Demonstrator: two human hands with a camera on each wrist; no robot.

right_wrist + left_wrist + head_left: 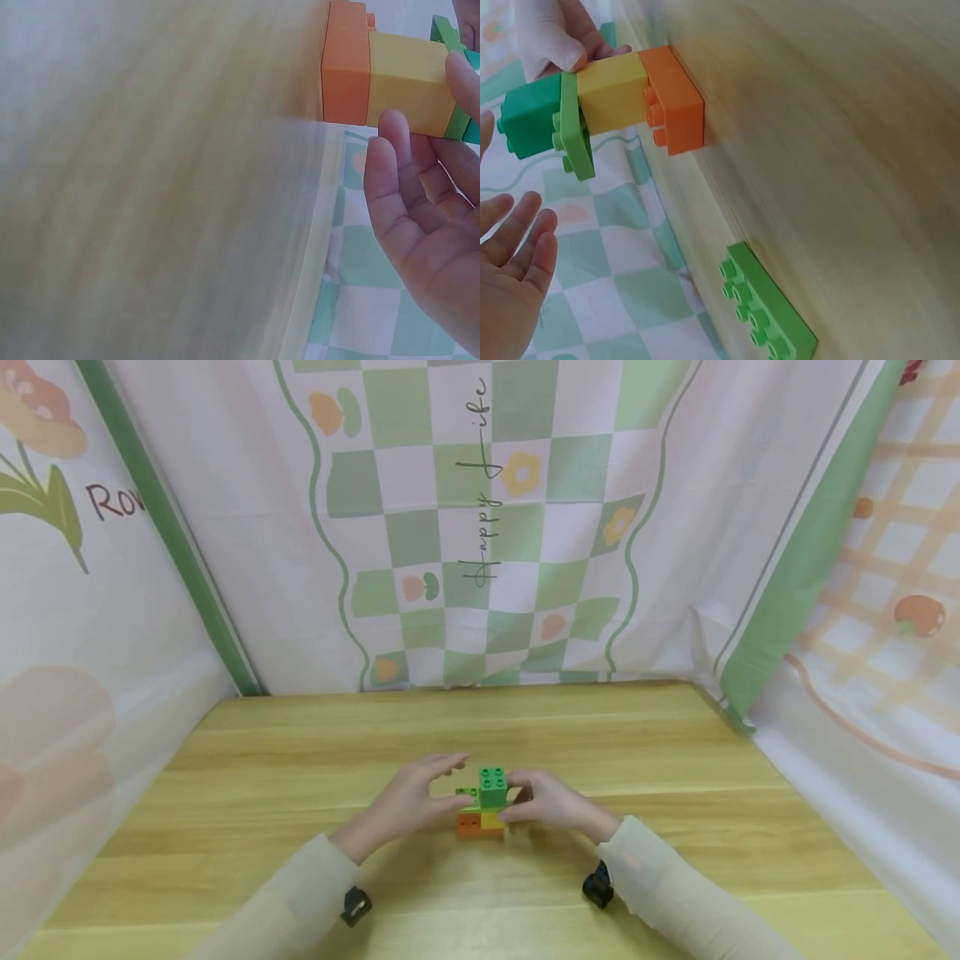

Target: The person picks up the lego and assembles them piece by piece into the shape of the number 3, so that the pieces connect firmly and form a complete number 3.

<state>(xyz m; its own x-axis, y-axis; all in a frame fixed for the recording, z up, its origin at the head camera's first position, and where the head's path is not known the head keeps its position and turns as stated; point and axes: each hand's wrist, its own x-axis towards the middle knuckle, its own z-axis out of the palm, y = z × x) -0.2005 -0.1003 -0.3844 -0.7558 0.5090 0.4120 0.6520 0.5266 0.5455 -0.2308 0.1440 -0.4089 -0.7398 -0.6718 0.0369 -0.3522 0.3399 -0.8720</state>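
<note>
A small brick tower stands on the table, with an orange brick (681, 101) at its base, then a yellow brick (613, 91), a thin light green brick (573, 124) and a dark green brick (492, 787) on top. My right hand (555, 800) holds the tower from the right, its thumb at the seam between yellow and light green. On the other side my left hand (408, 797) stays apart, fingers spread and grasping nothing. A long light green brick (772, 304) lies on the table, seen in the left wrist view but hidden in the head view.
The wooden table (300, 735) reaches back to a checked green and white curtain (480, 527). Patterned cloth hangs along both sides. A black device (356, 906) sits under the left wrist, another black device (598, 885) under the right.
</note>
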